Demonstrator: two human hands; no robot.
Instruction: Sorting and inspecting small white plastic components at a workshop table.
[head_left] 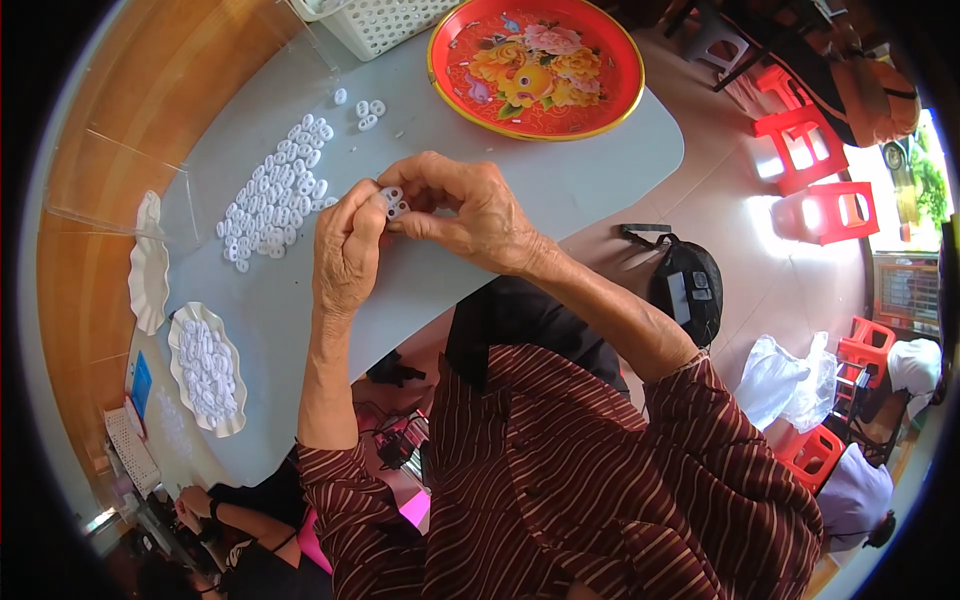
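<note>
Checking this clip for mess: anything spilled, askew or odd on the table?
Nothing looks wrong. The loose white rings lie in a pile on the grey table, a few strays beyond it. Both hands, left and right, pinch a small white piece.

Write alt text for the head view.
Two hands, left hand and right hand, pinch small white rings together above a grey table. A pile of rings lies left; a red tray sits behind.
</note>
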